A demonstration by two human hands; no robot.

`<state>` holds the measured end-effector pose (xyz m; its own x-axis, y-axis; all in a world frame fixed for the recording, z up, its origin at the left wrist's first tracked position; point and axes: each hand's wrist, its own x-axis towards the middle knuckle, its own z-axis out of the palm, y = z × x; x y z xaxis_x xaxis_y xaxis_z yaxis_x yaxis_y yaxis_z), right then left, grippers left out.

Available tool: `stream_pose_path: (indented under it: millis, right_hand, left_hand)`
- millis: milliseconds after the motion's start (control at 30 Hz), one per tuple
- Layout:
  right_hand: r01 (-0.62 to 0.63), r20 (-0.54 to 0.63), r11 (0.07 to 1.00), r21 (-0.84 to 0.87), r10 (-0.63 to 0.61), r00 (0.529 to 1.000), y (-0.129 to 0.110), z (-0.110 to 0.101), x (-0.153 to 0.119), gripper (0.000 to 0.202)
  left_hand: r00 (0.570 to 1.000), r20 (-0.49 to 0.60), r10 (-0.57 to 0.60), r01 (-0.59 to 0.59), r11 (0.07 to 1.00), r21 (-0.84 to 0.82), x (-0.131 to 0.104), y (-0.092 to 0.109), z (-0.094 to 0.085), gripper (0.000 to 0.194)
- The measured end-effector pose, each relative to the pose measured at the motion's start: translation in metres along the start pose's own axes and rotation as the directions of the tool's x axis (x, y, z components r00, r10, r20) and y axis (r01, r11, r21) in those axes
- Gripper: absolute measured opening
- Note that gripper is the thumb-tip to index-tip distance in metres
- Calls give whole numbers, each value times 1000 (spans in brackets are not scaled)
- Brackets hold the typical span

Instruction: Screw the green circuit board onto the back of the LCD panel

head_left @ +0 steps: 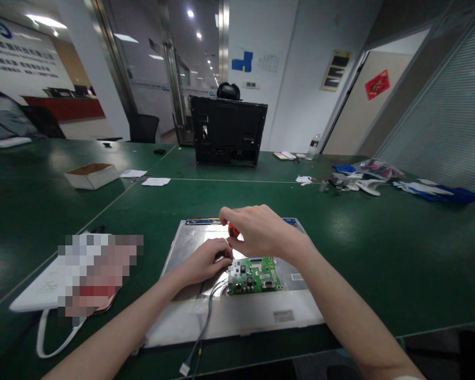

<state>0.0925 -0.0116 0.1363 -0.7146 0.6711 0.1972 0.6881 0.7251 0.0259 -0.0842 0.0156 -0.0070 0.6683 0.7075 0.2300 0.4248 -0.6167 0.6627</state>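
A flat metal display panel (190,319) lies in front of me on the green table. On it sits a green circuit board (257,274) with several connectors. My right hand (261,227) is wrapped round the red-orange handle of a screwdriver (233,230), above the board's upper left corner; its tip is hidden. Close beneath, my left hand (209,258) has its fingertips pinched together at that same corner. What they hold, if anything, is too small to tell. Grey cables (208,316) run from the board's left side over the panel's front edge to a white plug (184,368).
To the left lie a white tablet-like slab (35,293) and a partly blurred pinkish item (98,285). An open white box (93,177) stands farther back. A black monitor housing (229,132) stands upright at the back. Plastic scraps and bags (364,179) lie at the right.
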Motion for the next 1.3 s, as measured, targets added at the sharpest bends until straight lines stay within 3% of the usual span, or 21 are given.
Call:
stream_pose_path:
  millis: [333,600,733,1000,1300]
  right_hand:
    - [-38,-15,998,-52,37,999,3,4,1,16]
    - [-82,8,994,-70,82,997,3,4,2,25]
    - [-58,-9,996,-62,58,998,2,3,1,13]
    - [-82,-3,995,-49,82,997,3,3,1,22]
    - [-86,-39,995,-53,84,996,1,5,2,16]
  left_hand:
    - [1000,2,-1,1,1000,10,-1,0,1,5]
    - [1000,14,0,-1,999,51,-1,2,-1,4]
    - [1000,9,6,-7,998,57,0,2,-1,5]
    - [1000,10,2,-2,999,49,0,3,-1,4]
    - [1000,12,3,-3,999,44,1,0,0,5]
